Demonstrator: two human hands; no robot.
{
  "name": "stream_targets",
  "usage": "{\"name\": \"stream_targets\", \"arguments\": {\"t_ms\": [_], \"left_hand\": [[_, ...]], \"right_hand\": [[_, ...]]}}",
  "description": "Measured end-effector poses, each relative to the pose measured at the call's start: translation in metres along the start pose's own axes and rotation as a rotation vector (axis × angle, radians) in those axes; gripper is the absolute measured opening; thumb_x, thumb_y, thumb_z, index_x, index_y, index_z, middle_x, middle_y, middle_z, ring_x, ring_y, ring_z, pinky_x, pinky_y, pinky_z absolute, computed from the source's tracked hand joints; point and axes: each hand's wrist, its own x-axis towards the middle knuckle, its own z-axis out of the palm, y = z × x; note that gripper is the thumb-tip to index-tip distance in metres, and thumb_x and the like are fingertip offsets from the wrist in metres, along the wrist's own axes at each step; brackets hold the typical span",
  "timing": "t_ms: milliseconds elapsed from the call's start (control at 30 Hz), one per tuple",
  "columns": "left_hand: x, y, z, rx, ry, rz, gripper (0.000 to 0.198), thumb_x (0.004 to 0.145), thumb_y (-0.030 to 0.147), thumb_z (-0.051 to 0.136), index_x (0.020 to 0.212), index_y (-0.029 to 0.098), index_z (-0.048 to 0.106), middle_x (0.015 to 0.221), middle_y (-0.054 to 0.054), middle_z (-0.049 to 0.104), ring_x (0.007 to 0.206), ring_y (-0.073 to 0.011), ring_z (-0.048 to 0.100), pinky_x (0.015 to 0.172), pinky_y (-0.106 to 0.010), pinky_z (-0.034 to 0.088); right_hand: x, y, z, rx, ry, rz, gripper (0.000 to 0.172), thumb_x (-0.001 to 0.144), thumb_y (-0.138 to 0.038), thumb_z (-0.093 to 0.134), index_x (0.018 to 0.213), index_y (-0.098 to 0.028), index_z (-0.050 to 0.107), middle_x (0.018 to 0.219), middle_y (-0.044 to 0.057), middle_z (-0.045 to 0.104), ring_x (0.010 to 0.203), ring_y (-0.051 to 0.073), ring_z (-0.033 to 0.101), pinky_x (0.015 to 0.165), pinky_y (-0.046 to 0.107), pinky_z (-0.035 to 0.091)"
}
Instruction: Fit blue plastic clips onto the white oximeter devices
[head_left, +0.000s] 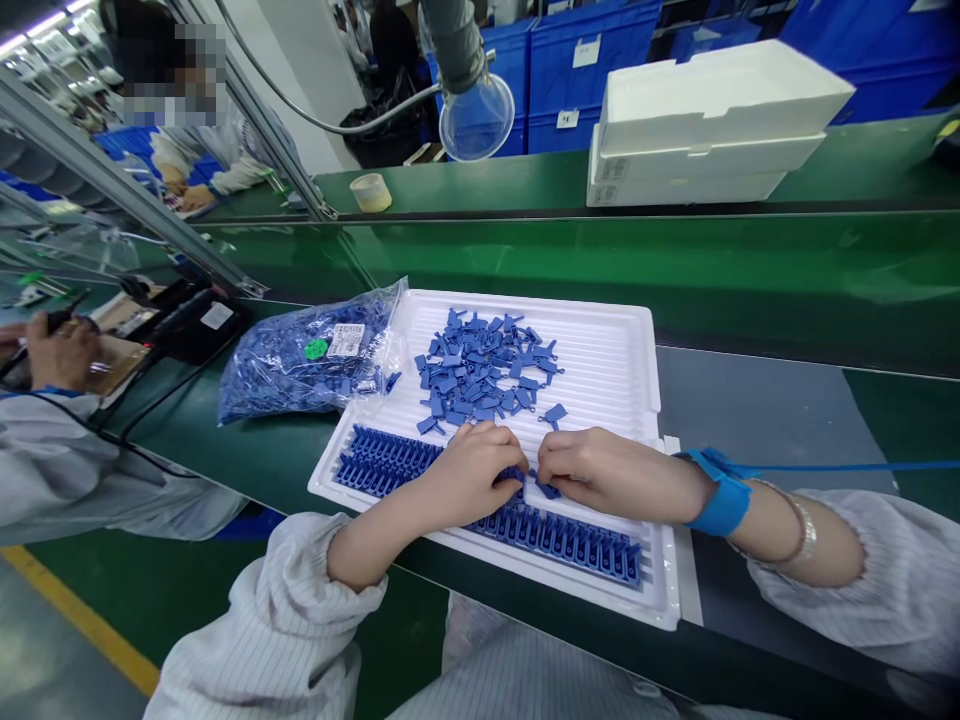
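A white ribbed tray (600, 370) lies on the green bench in front of me. Small blue plastic parts (480, 370) are heaped loose in its far half. Along its near side, more of the same parts stand packed in long rows (570, 535). My left hand (476, 470) is closed over the middle of the rows, thumb and fingers pinching a blue plastic part. Close beside it, my right hand (592, 465) has its fingers curled together on another blue plastic part (545, 487). A blue wrist strap (720, 495) with a cord circles my right wrist.
A clear bag of blue parts (307, 355) overlaps the tray's left edge. White foam boxes (712, 110) are stacked on the back ledge, near a small round cup (370, 192). A fume duct (476, 110) hangs above. Co-workers (60, 350) sit at the left and far left.
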Motion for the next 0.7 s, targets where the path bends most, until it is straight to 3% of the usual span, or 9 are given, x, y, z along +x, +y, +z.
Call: {"name": "stream_targets", "arguments": {"t_ms": [167,233,300,400,567,700], "left_hand": [[-0.002,0.002,0.001,-0.034,-0.001,-0.031,0.012,0.080,0.017,0.051,0.091,0.020,0.056,0.094,-0.003,0.062,0.098,-0.0228,0.052,0.086,-0.040,0.039],[-0.004,0.002,0.002,-0.068,-0.003,-0.043,0.030,0.081,0.019,0.051,0.110,0.022,0.051,0.106,-0.004,0.062,0.105,-0.0236,0.051,0.092,-0.043,0.037],[-0.005,0.001,0.002,-0.106,-0.013,-0.050,0.054,0.082,0.023,0.052,0.132,0.023,0.033,0.121,-0.006,0.057,0.114,-0.0244,0.047,0.099,-0.045,0.033],[-0.004,0.002,0.004,-0.138,-0.024,-0.058,0.073,0.082,0.027,0.056,0.141,0.026,0.014,0.130,-0.007,0.052,0.120,-0.0256,0.044,0.104,-0.048,0.027],[0.003,0.007,0.003,-0.132,-0.036,-0.049,0.068,0.081,0.020,0.055,0.140,0.025,0.021,0.111,-0.004,0.062,0.109,-0.0244,0.051,0.097,-0.045,0.032],[0.005,0.010,0.000,-0.135,-0.052,-0.042,0.068,0.081,0.016,0.052,0.139,0.026,0.019,0.100,0.000,0.066,0.100,-0.0208,0.054,0.094,-0.041,0.032]], "right_hand": [[0.010,-0.006,0.008,0.033,0.046,0.037,0.011,0.083,-0.006,0.053,0.083,-0.014,0.061,0.082,0.002,0.061,0.071,0.013,0.056,0.064,0.023,0.041],[0.011,-0.006,0.011,0.025,0.050,0.043,0.010,0.084,-0.007,0.052,0.083,-0.014,0.060,0.083,0.003,0.061,0.072,0.013,0.057,0.063,0.023,0.042],[0.010,-0.006,0.015,0.012,0.065,0.054,0.009,0.084,-0.007,0.053,0.083,-0.014,0.058,0.084,0.003,0.061,0.072,0.014,0.057,0.063,0.023,0.042],[0.008,-0.007,0.019,-0.035,0.103,0.097,0.005,0.085,-0.010,0.052,0.084,-0.015,0.053,0.080,0.002,0.060,0.067,0.014,0.057,0.058,0.024,0.040],[0.003,-0.003,0.005,-0.119,0.051,0.103,0.006,0.085,-0.010,0.052,0.087,-0.016,0.053,0.079,0.000,0.060,0.064,0.013,0.056,0.055,0.024,0.039],[0.006,0.017,-0.007,-0.421,0.098,0.118,0.023,0.085,-0.003,0.044,0.096,-0.016,0.060,0.103,0.008,0.058,0.091,0.021,0.056,0.065,0.027,0.043]]}}
